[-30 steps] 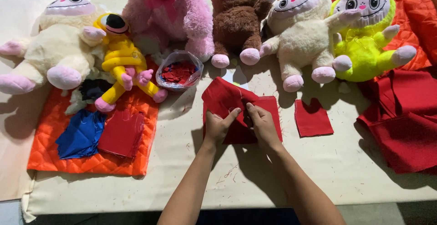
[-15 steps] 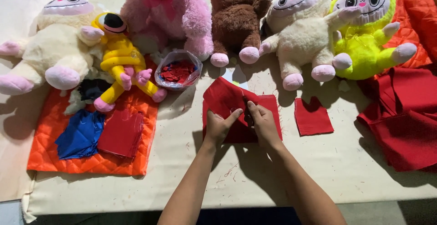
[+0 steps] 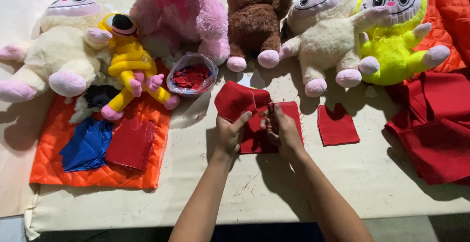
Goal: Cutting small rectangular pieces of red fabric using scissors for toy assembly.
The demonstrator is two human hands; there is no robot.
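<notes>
Left hand (image 3: 230, 137) pinches the edge of a soft red felt-like fabric piece (image 3: 240, 102), thumb on top, fingers curled under; our right hand (image 3: 283, 132) grips the same cloth just beside it, fingers bunched tight on a fold, and we cannot tell whether something thin sits between them. That red piece lies at the middle of the cream canvas-covered table (image 3: 367, 183), partly lifted and rumpled at its upper left, flat and squarish at the right. A smaller flat red rectangle (image 3: 338, 124) lies near on the right, apart from the hands. Heap of red cloth (image 3: 435, 124) sits at the far right edge. Left side has an orange quilted mat (image 3: 98, 173) with a crumpled blue piece (image 3: 88, 144) and a flat red square (image 3: 132, 144) on it. Clear plastic bowl (image 3: 192, 74) of red scraps stands just behind our left hand. Fuzzy plush toys line the back: cream (image 3: 58, 51), yellow (image 3: 128, 61), pink (image 3: 181, 22), brown (image 3: 257, 24), off-white (image 3: 325, 41), neon green (image 3: 396, 46). Red thread bits scatter over the canvas.
</notes>
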